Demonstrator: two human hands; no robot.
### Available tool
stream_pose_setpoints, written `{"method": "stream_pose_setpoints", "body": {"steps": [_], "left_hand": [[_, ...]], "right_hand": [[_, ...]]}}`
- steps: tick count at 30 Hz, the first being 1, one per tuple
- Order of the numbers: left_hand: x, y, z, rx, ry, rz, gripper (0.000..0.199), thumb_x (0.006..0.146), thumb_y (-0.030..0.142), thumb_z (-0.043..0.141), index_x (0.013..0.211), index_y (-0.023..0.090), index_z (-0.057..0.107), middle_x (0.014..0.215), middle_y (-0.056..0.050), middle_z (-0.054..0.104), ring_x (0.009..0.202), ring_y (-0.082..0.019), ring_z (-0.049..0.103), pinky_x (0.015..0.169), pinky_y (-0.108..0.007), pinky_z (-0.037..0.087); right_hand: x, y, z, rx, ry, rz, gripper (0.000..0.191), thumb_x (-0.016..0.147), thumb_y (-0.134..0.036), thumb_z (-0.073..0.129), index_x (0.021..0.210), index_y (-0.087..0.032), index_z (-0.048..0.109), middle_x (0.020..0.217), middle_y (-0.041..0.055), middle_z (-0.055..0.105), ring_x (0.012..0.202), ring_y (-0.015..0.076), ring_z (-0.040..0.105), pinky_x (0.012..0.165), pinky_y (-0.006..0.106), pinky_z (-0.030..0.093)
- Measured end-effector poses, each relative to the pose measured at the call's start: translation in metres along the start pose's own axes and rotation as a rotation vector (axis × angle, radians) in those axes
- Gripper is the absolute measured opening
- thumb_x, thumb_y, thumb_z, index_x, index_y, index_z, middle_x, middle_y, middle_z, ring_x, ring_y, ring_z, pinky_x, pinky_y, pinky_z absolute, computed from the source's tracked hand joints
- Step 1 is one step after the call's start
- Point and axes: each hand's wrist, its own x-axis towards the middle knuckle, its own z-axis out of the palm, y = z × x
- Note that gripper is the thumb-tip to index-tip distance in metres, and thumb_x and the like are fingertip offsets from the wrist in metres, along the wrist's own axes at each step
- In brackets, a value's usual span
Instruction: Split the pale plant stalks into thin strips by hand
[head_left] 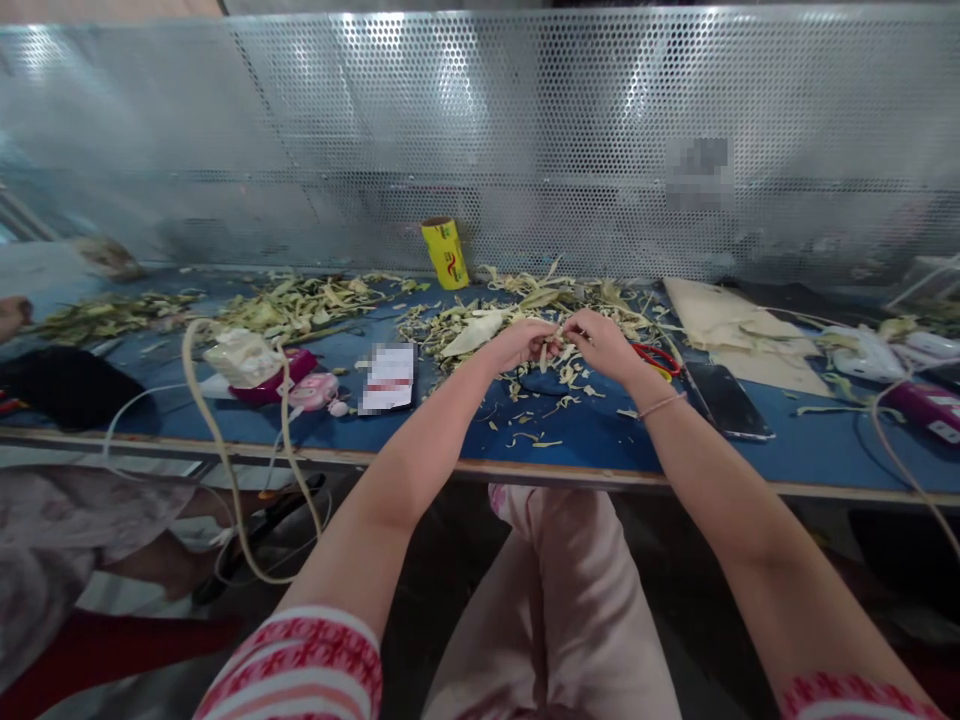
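Both hands meet over a pile of pale green-yellow dried plant strips [525, 295] on the blue table. My left hand [529, 342] is closed on a small pale plant piece [553, 340]. My right hand [595, 338] pinches at the same piece from the right, its fingertips close to the left ones. A broad pale leaf [474, 331] lies on the pile left of my hands. Red and yellow scissor handles [658, 361] show just right of my right hand.
A yellow roll [445, 253] stands behind the pile. A labelled packet [388, 378], a pink device [315, 392] and a hose [210, 420] are left; a phone [727, 400] and brown paper [739, 325] are right. Another person's hand [13, 316] shows far left.
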Motion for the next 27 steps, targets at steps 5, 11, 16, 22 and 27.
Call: {"method": "stream_pose_setpoints", "body": {"steps": [5, 11, 16, 22, 27], "left_hand": [[-0.003, 0.002, -0.005, -0.022, -0.062, -0.005, 0.018, 0.072, 0.025, 0.070, 0.069, 0.011, 0.059, 0.062, -0.003, 0.060, 0.050, -0.007, 0.053, 0.047, -0.022, 0.037], [0.001, -0.001, -0.002, 0.037, 0.052, 0.174, 0.019, 0.062, 0.019, 0.078, 0.069, 0.012, 0.062, 0.055, 0.002, 0.055, 0.048, -0.004, 0.046, 0.046, -0.019, 0.033], [0.005, -0.003, -0.002, -0.003, 0.118, 0.240, 0.022, 0.059, 0.025, 0.080, 0.072, 0.013, 0.067, 0.058, 0.001, 0.057, 0.051, -0.004, 0.046, 0.049, -0.019, 0.037], [0.008, -0.009, -0.003, -0.080, 0.148, 0.232, 0.024, 0.062, 0.032, 0.078, 0.071, 0.013, 0.067, 0.066, 0.000, 0.059, 0.061, -0.006, 0.053, 0.061, -0.020, 0.047], [0.006, -0.006, 0.000, -0.112, 0.167, 0.219, 0.014, 0.066, 0.023, 0.075, 0.071, 0.013, 0.066, 0.069, -0.001, 0.062, 0.062, -0.006, 0.054, 0.061, -0.022, 0.047]], "right_hand": [[0.001, -0.003, -0.002, -0.038, -0.005, -0.054, 0.013, 0.088, -0.018, 0.043, 0.078, -0.021, 0.052, 0.082, 0.0076, 0.058, 0.082, 0.0197, 0.053, 0.077, 0.033, 0.042], [0.001, -0.002, -0.003, -0.063, -0.020, -0.076, 0.015, 0.089, -0.018, 0.041, 0.082, -0.021, 0.054, 0.084, 0.0078, 0.058, 0.086, 0.0211, 0.053, 0.080, 0.035, 0.042], [0.000, -0.002, -0.003, -0.086, 0.028, -0.031, 0.014, 0.088, -0.017, 0.041, 0.079, -0.021, 0.051, 0.084, 0.0079, 0.058, 0.086, 0.0202, 0.053, 0.079, 0.033, 0.042], [0.000, -0.003, -0.003, -0.098, 0.026, -0.018, 0.013, 0.088, -0.016, 0.042, 0.080, -0.021, 0.051, 0.085, 0.0078, 0.058, 0.086, 0.0202, 0.053, 0.079, 0.033, 0.042], [0.000, -0.004, -0.003, -0.112, 0.029, -0.028, 0.014, 0.090, -0.018, 0.041, 0.081, -0.021, 0.051, 0.086, 0.0080, 0.058, 0.087, 0.0206, 0.053, 0.080, 0.033, 0.042]]}}
